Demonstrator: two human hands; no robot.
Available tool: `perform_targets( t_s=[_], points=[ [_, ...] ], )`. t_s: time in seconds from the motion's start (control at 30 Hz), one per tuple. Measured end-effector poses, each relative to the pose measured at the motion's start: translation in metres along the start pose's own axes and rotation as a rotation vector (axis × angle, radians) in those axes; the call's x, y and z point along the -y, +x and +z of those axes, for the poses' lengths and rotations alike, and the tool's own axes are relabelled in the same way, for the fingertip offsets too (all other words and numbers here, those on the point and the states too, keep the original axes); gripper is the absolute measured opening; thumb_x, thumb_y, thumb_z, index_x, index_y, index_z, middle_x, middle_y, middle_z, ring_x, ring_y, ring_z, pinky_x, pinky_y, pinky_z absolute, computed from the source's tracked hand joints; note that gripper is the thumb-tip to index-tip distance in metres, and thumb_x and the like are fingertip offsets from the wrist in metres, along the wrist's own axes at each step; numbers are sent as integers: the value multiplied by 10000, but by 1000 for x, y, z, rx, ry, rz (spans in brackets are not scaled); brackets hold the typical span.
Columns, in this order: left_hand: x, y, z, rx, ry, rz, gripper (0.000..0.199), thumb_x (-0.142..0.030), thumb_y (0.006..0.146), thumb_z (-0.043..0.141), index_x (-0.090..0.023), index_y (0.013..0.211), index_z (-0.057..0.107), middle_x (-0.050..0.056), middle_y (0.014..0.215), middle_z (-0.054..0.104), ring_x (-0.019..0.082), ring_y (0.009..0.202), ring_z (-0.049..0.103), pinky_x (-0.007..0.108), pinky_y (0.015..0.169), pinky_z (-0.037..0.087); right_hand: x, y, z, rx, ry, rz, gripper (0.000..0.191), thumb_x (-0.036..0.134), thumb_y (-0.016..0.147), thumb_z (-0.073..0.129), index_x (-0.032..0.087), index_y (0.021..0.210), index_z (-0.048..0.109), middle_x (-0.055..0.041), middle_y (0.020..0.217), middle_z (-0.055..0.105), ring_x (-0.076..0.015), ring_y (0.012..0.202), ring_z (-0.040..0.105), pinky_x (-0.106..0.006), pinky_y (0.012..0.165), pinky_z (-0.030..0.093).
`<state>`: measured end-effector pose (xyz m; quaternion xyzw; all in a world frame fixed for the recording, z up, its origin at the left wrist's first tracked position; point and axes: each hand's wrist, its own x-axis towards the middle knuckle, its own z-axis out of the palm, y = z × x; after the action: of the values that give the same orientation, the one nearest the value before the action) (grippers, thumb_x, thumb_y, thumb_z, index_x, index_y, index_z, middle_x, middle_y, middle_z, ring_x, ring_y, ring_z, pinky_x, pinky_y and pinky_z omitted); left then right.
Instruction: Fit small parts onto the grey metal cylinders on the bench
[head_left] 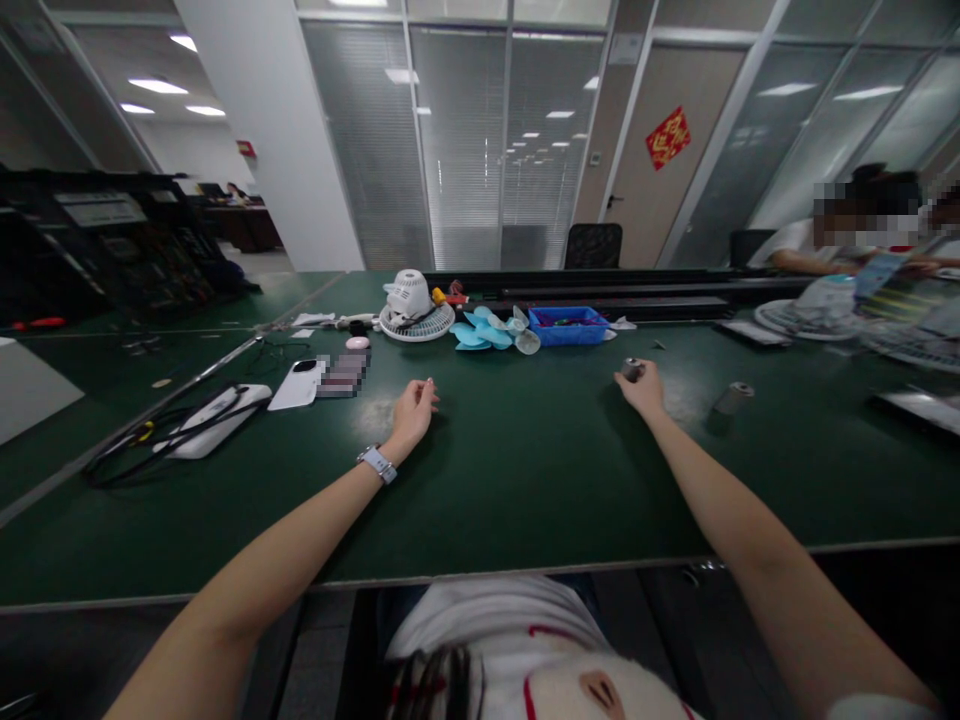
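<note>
My right hand [645,392] is closed round a small grey metal cylinder [632,370], held upright at the table top. A second metal cylinder [735,397], similar in look with a narrower top, stands on the table to the right of that hand. On the left, my left hand [414,410] is over the green table [517,480] with its fingers curled in and the thumb side up. What those fingers hold, if anything, is too small to make out. Nearest to this hand lie a white phone [296,386] and a blurred-out flat item.
Along the back are a white fan part [411,300], light-blue fan blades [484,330] and a blue tray [568,326]. A white device with black cable [214,420] lies at left. Fan grilles [806,318] and other people are at right.
</note>
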<state>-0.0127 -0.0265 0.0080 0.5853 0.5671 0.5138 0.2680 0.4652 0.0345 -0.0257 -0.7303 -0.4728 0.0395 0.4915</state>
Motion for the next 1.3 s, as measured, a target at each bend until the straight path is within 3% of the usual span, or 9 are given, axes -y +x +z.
perform_targets(
  t_s=[0.33,0.47,0.57,0.7,0.77,0.83,1.0,1.1,1.3],
  points=[
    [-2,-2,-1,28,56,18,430,-591,911,446,-198,824,597,68,850,707,180,667,664,288,623,478,7,-2,-6,4,-5,67,534,344,703,736,175,1182,572,-121,1104,704,-257,996,682,-423,924,514],
    [2,-1,-1,28,63,37,434,-589,915,441,-198,832,609,63,845,704,178,668,662,284,629,474,31,-16,-3,7,6,22,488,353,686,779,167,1108,617,-125,1043,728,-266,982,692,-443,931,519],
    [4,0,-1,35,57,32,430,-586,914,446,-197,843,617,55,839,702,171,661,657,273,618,468,75,-50,17,190,191,-86,492,344,672,811,168,1093,627,-113,1008,739,-239,916,711,-411,878,557],
    [2,0,-1,17,69,21,416,-569,915,455,-193,833,617,46,814,696,163,638,644,271,617,467,141,-119,51,594,477,-213,498,291,672,836,162,1106,629,-123,1060,734,-219,925,721,-384,859,581],
    [-2,-2,-2,30,75,35,408,-557,918,461,-192,838,623,46,817,695,167,663,643,276,636,471,164,-148,60,752,535,-283,495,286,673,845,169,1105,634,-113,1077,731,-217,953,717,-393,887,576],
    [-8,-5,-1,68,86,82,393,-543,918,480,-190,878,649,52,853,708,178,725,648,288,680,481,175,-166,62,827,558,-356,485,293,684,843,177,1107,635,-100,1107,724,-214,998,706,-397,925,562],
    [-28,-18,11,232,138,335,370,-490,928,525,-228,1111,712,65,1102,720,208,962,627,320,807,492,173,-172,58,837,551,-454,456,306,746,800,194,1144,608,-73,1135,710,-201,1021,695,-382,947,549],
    [-37,-25,22,310,181,447,376,-484,940,521,-257,1171,711,54,1138,721,217,1019,608,349,874,478,168,-171,61,818,513,-509,433,334,777,774,206,1151,599,-52,1089,712,-199,976,700,-376,912,557],
    [-44,-19,40,291,170,403,336,-492,885,610,-259,1072,763,49,1023,749,226,941,637,359,841,483,168,-173,64,792,483,-551,413,374,797,752,213,1144,596,-46,1061,706,-193,957,694,-350,880,556]
  ],
)
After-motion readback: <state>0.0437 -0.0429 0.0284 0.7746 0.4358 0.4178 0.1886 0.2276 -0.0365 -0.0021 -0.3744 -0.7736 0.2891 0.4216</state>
